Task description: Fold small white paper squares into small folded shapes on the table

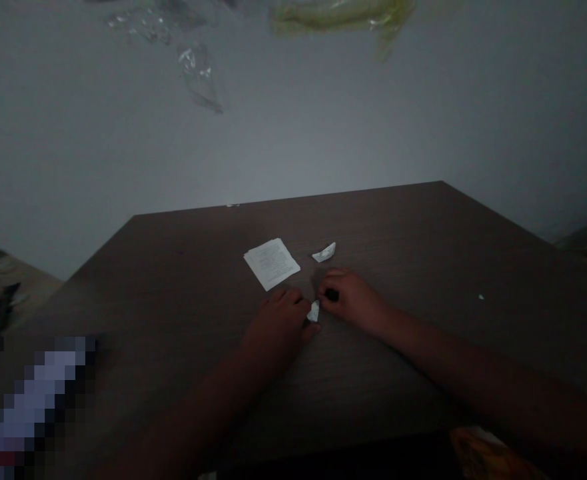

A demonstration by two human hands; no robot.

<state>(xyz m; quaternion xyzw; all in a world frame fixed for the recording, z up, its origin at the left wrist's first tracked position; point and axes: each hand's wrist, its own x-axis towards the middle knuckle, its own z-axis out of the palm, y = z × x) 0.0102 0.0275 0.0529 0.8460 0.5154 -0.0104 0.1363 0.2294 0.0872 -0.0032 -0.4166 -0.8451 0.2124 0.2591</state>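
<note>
A small piece of folded white paper (314, 311) sits between my two hands, low over the brown table. My left hand (282, 318) has it between thumb and fingers, covering its left part. From the right, my right hand (349, 298) closes thumb and fingertips at the paper's upper corner; the exact grip is too dark to make out. Just beyond my right hand lies a boat-shaped folded paper (324, 253). A stack of square printed paper sheets (272, 264) rests past my left hand, its edges slightly uneven.
The wooden table (388, 233) reaches to a pale wall (323, 127), where clear and yellow plastic hangs. A tiny white scrap (481, 297) lies on the right. At the lower left is a pixelated, pale oblong object (38, 400). Patterned cloth (493, 457) shows at the bottom edge.
</note>
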